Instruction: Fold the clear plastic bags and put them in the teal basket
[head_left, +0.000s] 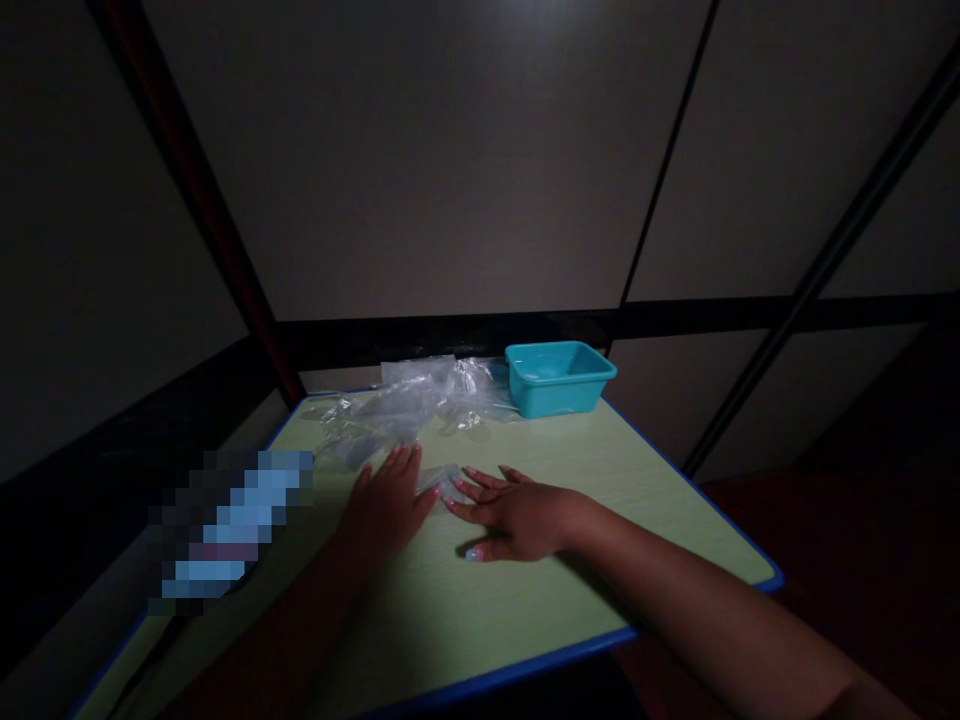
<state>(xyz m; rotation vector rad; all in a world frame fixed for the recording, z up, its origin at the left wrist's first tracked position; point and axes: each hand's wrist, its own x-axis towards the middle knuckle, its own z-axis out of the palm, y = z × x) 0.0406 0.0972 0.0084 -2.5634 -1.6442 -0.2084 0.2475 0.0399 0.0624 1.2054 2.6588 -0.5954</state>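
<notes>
Pressing flat with fingers spread, left hand and right hand on a small clear plastic piece mid-table, heap of plastic bags at the far edge beside a teal tub, bare green table toward the blue right rim.

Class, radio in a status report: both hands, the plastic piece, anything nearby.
Left hand and right hand flat, open, pressing small clear plastic piece. Crumpled clear plastic pile behind. Teal plastic tub beyond.

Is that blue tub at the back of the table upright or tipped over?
Upright. The tub sits on its base at the table's far edge, open rim facing up; its contents cannot be told.
</notes>
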